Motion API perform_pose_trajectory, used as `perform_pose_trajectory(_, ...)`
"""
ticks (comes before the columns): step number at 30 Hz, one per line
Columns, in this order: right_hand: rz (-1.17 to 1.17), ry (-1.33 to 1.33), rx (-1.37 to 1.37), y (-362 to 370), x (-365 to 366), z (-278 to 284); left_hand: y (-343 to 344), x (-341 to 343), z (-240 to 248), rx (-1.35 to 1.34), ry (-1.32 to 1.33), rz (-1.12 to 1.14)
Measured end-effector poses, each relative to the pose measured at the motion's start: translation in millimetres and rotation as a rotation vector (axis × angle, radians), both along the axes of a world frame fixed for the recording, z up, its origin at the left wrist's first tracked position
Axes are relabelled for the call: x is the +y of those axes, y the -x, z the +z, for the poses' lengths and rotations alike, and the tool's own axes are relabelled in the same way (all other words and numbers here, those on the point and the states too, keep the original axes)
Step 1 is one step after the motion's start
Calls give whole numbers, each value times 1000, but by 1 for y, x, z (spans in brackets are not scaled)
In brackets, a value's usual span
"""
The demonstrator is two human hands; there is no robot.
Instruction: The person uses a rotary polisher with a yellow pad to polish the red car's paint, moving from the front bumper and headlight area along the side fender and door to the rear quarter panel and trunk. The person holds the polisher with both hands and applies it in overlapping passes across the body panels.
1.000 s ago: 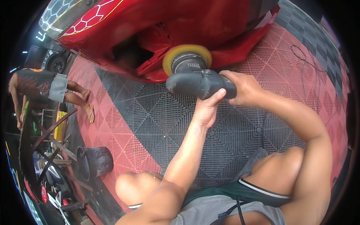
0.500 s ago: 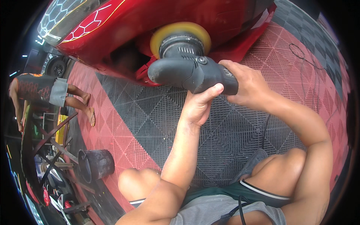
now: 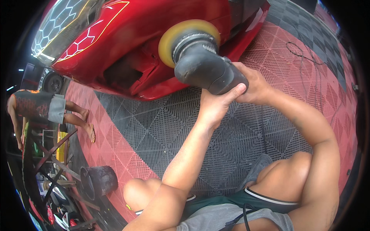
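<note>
I hold a black polishing machine (image 3: 204,65) with both hands. Its yellow foam pad (image 3: 169,40) presses against the glossy red car body (image 3: 154,23) near a broken lower opening (image 3: 123,71). My left hand (image 3: 216,106) cups the machine's body from below. My right hand (image 3: 256,82) grips its rear end. My knees show at the bottom of the view.
Black and red grid floor tiles (image 3: 154,127) lie under the car. A thin cable (image 3: 304,65) trails over the red tiles at right. Another person (image 3: 46,109) squats at left. A black bucket (image 3: 98,181) and a metal rack (image 3: 42,169) stand at lower left.
The polisher has moved up and left along the red body, and both hands rose with it. The pad now sits higher on the panel.
</note>
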State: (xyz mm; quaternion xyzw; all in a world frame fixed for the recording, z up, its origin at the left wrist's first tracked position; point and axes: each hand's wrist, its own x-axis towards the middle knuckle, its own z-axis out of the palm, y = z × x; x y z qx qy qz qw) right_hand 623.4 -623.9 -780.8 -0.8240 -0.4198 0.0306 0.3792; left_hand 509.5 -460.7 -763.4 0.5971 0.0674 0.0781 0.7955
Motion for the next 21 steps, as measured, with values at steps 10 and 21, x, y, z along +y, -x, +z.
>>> perform_pose_trajectory(10, 91, 32, -38, -35, -31, -19, -16, -33, -33, 24, 22, 8)
perform_pose_trajectory(21, 142, 95, 37, -51, -53, -24, -30, -58, -40, 84, -13, 18)
